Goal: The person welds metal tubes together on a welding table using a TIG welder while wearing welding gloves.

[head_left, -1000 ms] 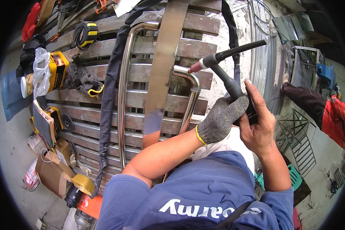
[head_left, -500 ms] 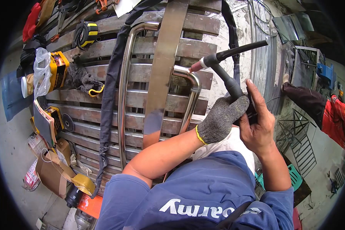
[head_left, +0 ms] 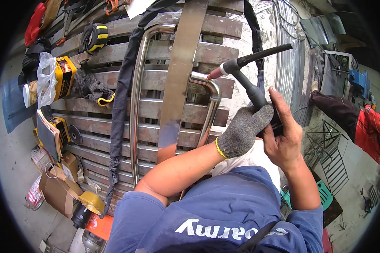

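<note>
My left hand [head_left: 245,131], in a grey knit glove with a yellow cuff, is closed around the handle of a black TIG welding torch [head_left: 249,86]. Bare, my right hand [head_left: 283,135] grips the lower end of the same handle, its index finger stretched up alongside. The torch's pinkish ceramic cup [head_left: 215,73] points left, its tip at or very near the end of a bent, shiny metal tube [head_left: 215,95]. That tube end meets a flat metal bar [head_left: 179,71]. Another bent tube [head_left: 140,80] lies left of the bar.
Everything rests on a slatted metal bench [head_left: 101,80]. Dark cloth-covered cable [head_left: 124,84] crosses it. At left are a tape measure [head_left: 98,38], a spare glove [head_left: 93,86] and a yellow box [head_left: 65,78]. Another person's leg [head_left: 335,107] shows at right.
The torch's rear end has shifted very slightly left, and my right fingertip has moved a little left with it. Both hands keep their grip.
</note>
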`<act>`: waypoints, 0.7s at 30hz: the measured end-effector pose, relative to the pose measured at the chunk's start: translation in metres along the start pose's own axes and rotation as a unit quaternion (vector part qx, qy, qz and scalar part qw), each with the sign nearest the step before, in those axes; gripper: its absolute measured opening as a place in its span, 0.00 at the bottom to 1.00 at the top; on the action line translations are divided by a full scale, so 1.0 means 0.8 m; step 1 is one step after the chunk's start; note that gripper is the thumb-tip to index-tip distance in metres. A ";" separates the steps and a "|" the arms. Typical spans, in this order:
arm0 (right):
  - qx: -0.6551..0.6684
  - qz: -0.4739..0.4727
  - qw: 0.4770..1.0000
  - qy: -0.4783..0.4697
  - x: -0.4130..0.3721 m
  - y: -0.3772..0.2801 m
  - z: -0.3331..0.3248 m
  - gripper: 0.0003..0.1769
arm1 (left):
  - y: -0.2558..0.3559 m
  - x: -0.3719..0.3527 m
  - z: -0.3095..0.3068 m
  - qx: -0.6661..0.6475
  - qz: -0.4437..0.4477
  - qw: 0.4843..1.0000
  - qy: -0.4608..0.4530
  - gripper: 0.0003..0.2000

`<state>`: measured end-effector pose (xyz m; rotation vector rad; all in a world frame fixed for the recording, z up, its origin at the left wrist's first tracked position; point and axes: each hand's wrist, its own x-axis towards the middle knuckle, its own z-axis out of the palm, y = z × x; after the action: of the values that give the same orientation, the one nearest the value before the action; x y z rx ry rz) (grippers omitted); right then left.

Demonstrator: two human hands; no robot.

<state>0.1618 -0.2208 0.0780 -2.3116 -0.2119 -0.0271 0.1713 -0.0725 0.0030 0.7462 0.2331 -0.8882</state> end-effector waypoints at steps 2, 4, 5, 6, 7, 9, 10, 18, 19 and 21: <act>0.004 0.016 1.000 -0.012 0.000 -0.002 -0.003 0.37 | 0.002 -0.001 0.000 0.000 -0.004 1.000 0.003 0.19; -0.004 0.001 1.000 -0.021 0.001 0.001 -0.004 0.37 | 0.010 -0.004 0.005 -0.003 -0.010 1.000 0.004 0.19; -0.008 -0.006 1.000 -0.026 0.001 0.002 -0.004 0.37 | 0.012 -0.006 0.009 0.003 -0.005 1.000 0.022 0.17; -0.004 -0.002 1.000 -0.027 0.001 0.002 -0.005 0.37 | 0.013 -0.008 0.013 0.009 0.000 0.999 0.039 0.16; 0.000 0.001 1.000 -0.029 0.001 0.001 -0.005 0.37 | 0.014 -0.010 0.016 0.015 0.005 0.998 0.056 0.15; 0.008 0.009 1.000 -0.022 0.000 0.000 -0.004 0.37 | 0.013 -0.007 0.010 -0.009 -0.001 1.000 0.027 0.15; 0.013 0.014 1.000 -0.014 -0.001 -0.001 -0.002 0.37 | 0.011 -0.006 0.006 -0.020 -0.004 1.000 0.013 0.16; 0.012 0.008 1.000 -0.008 0.000 -0.001 -0.001 0.36 | 0.006 -0.003 0.004 -0.013 -0.001 1.000 -0.003 0.18; 0.014 0.008 1.000 -0.008 0.000 -0.001 -0.001 0.36 | 0.005 -0.002 0.003 -0.006 0.003 1.000 -0.004 0.18; 0.016 0.011 1.000 -0.013 -0.001 0.000 -0.001 0.36 | 0.008 -0.004 0.004 0.003 -0.003 1.000 -0.002 0.18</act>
<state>0.1613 -0.2214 0.0788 -2.2824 -0.1990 0.0161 0.1742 -0.0699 0.0099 0.7489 0.2285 -0.8960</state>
